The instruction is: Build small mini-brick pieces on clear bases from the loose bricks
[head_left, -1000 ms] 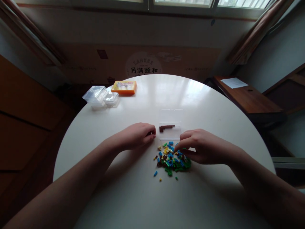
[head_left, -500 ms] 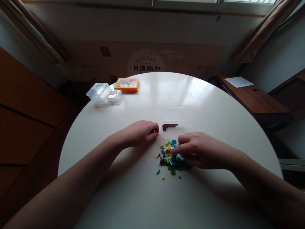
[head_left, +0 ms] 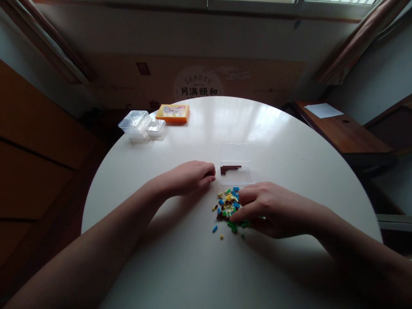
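Note:
A heap of small toy bricks point(head_left: 232, 200) in blue, green, yellow, cream and brown lies on the white table. My right hand point(head_left: 267, 208) reaches over its right side. The index finger is stretched out and touches the near part of the heap by some brown bricks; I see nothing held. My left hand point(head_left: 196, 177) rests on the table up and left of the heap, fingers curled in; their inner side is hidden. Just right of it lies a clear plastic case point(head_left: 240, 177) with its lid open, holding rows of brown bricks point(head_left: 229, 168) along its upper left.
Clear plastic boxes point(head_left: 137, 124) are stacked at the table's far left, beside an orange-yellow box point(head_left: 173, 113). A few loose bricks point(head_left: 215, 229) lie in front of the heap. Papers point(head_left: 323, 110) rest on a wooden desk point(head_left: 357, 135) to the right.
My right hand has shifted a little toward me, and its index fingertip has moved from the heap's middle to its near part. My left hand keeps its place.

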`<state>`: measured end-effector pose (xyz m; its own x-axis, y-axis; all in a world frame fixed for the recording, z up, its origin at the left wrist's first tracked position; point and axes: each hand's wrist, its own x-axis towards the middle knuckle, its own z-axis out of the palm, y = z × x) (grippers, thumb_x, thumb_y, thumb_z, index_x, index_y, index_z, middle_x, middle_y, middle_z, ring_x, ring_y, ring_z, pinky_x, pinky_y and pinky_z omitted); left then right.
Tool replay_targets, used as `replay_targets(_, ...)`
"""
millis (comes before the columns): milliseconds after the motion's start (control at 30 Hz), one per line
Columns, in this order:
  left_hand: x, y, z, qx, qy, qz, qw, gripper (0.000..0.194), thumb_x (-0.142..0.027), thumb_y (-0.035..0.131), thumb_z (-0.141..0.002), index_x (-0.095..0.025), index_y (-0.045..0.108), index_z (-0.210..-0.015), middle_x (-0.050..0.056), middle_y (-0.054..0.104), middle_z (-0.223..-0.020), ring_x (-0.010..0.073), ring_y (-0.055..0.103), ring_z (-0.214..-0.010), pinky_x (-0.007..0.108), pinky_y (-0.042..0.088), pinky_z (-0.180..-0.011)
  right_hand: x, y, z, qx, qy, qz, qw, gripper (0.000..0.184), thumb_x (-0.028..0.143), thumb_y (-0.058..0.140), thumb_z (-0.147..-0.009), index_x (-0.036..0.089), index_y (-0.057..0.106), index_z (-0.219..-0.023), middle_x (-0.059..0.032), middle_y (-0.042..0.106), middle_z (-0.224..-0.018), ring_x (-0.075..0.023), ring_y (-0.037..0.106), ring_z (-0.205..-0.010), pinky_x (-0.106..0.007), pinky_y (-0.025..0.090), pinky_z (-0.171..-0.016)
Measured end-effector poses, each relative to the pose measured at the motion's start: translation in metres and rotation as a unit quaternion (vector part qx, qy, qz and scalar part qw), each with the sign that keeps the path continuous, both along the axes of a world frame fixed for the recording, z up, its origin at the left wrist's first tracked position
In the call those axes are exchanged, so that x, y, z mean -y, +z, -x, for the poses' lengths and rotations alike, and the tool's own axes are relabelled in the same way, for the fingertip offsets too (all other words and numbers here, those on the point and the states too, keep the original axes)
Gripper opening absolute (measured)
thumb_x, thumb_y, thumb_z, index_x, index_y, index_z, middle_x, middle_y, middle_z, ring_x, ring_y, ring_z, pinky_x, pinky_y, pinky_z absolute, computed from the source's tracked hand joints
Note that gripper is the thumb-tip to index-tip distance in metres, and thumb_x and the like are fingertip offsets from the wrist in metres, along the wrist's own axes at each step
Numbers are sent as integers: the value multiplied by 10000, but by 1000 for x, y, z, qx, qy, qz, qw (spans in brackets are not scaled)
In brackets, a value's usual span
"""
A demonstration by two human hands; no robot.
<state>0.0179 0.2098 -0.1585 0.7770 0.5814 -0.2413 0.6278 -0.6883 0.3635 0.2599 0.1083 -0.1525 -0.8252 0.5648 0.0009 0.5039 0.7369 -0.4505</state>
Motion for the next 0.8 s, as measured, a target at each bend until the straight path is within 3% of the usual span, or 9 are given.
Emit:
replay_targets(367,0,-2,1,-3,-4,-2,1000,188,-325,464,-937,-199,601,-914,43,675,-943,179,584,-772,273,385,-646,-3,1,-8,22,-30,6,999,302,146,582,-839,331,725,-1030,10,604,-872,-114,508,-754,-245,330,-684)
replay_targets(600,-3,-4,0,3,-9,-9,1000,193,-329,466,-935,-203,612,-929,44,677,-947,181,591,-783,274,392,-649,-1,1,-6,15,-2,45,999,220,164,590,-832,287,729,-951,3,625,-880,-126,524,-778,-249,346,-697)
replay_targets(800,-3,-5,0,2,-9,-6,1000,198,-333,465,-929,-205,616,-930,45,681,-954,185,591,-792,278,396,-654,-4,2,-8,26,-29,25,999,281,107,571,-799,287,736,-937,7,618,-859,-117,523,-757,-251,337,-678)
